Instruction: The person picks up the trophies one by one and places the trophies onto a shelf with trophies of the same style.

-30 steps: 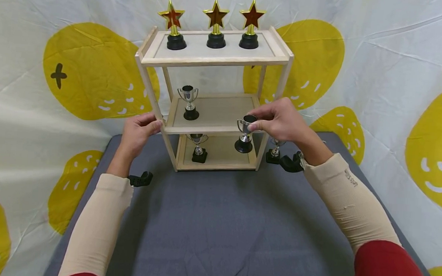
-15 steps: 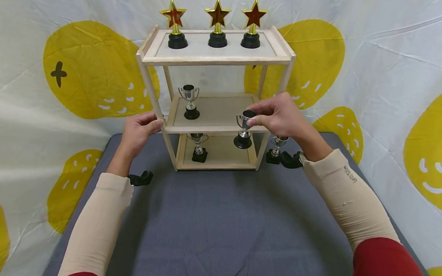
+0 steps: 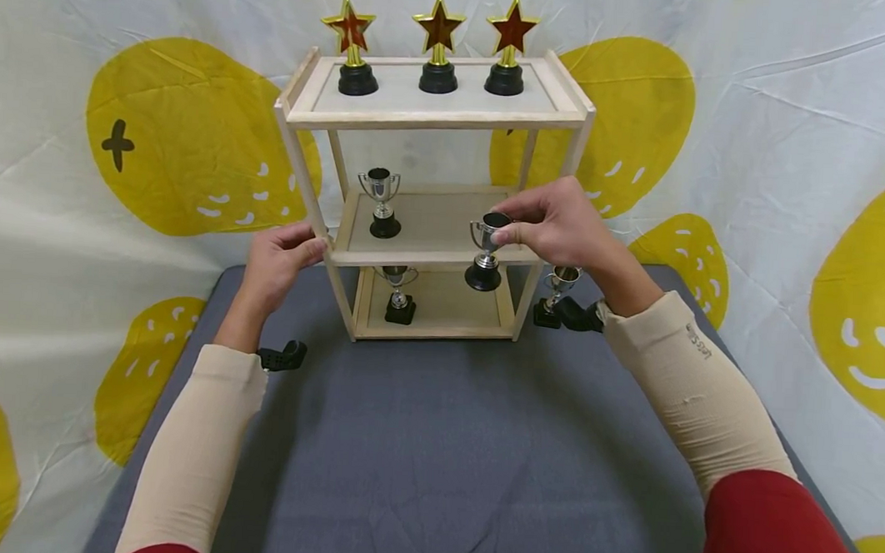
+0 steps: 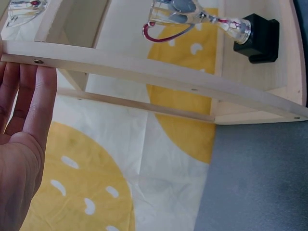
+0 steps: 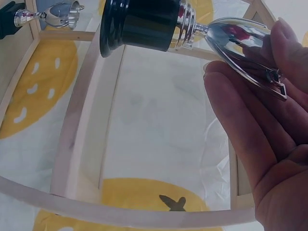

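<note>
My right hand (image 3: 561,224) pinches a small silver trophy cup (image 3: 484,260) by its bowl between thumb and fingers. The cup is upright, its black round base at the front edge of the wooden shelf's (image 3: 428,261) middle board in the head view. In the right wrist view the cup's black base (image 5: 144,21) points left, away from my fingertips. My left hand (image 3: 274,266) holds the shelf's left front post (image 4: 144,67), fingers on one side of it. Another silver trophy cup (image 3: 382,211) stands at the left of the middle board.
Several star trophies (image 3: 438,76) line the top board. A silver cup with a square base (image 3: 399,308) stands on the bottom board, partly hidden by the middle one. Another such cup (image 3: 547,314) is on the grey table (image 3: 434,443) right of the shelf. A patterned cloth (image 3: 764,160) hangs behind.
My right hand has raised the trophy cup slightly and moved it a little left, toward the middle board. My left hand stays at the shelf's post.
</note>
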Demonstrator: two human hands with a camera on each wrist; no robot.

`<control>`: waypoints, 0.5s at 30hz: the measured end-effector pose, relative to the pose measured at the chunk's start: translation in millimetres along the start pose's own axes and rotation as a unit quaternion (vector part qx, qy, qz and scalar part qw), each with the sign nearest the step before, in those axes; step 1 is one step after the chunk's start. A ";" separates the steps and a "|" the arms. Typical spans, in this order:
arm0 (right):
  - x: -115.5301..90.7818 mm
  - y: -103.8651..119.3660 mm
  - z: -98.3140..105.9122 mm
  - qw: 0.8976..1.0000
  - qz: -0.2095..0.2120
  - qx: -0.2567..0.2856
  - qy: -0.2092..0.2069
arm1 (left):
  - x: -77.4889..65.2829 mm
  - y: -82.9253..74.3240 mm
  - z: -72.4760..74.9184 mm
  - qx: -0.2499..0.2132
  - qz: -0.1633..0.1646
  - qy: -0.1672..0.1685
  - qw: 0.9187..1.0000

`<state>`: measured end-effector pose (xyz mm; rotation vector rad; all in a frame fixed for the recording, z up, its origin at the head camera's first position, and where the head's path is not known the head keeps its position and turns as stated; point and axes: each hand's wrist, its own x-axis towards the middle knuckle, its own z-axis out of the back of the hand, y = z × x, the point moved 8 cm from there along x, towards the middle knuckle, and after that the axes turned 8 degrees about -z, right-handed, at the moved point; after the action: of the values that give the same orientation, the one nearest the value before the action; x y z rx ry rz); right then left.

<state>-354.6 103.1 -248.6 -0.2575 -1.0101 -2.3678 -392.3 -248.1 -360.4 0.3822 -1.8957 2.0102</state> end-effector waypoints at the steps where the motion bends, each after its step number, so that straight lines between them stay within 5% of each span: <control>1: 0.7 0.2 -0.1 1.000 -0.001 -0.002 0.000 | 0.0 0.3 -0.1 0.002 0.000 0.000 1.000; 15: 9.9 2.1 -0.7 1.000 -0.009 -0.008 -0.004 | -0.5 -1.1 0.1 0.018 0.008 0.004 1.000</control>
<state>-361.7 97.4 -244.2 -0.2641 -1.0017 -2.3933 -391.3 -248.2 -359.6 0.3692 -1.8649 2.0551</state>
